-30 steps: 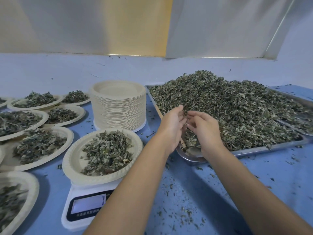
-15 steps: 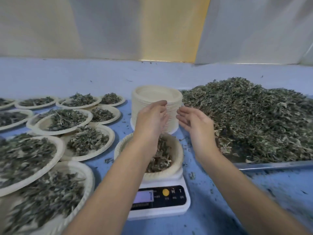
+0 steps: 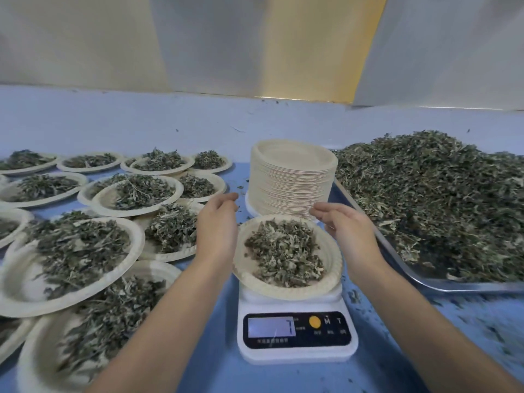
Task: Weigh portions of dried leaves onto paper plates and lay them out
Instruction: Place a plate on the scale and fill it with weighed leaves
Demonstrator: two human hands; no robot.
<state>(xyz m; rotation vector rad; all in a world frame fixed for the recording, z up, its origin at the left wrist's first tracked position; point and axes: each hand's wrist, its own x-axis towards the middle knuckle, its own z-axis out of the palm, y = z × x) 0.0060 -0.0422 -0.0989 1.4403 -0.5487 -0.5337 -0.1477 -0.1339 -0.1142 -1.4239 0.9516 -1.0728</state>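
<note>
Over the worktop [image 3: 382,375], your left hand [image 3: 218,226] and right hand [image 3: 347,232] hover apart, fingers loose and empty, either side of the paper plate [image 3: 283,292] of dried leaves [image 3: 283,251] sitting on the scale [image 3: 297,353].

A blue tabletop [image 3: 283,377] lies beneath the left hand [image 3: 217,231] and the right hand [image 3: 350,236]. Beyond them it meets a paler blue band [image 3: 113,120]. Farther behind and above stand grey-white panels [image 3: 212,38], with a yellow panel [image 3: 312,46] between them. A thin bright strip of light [image 3: 272,97] shows at its foot.
</note>
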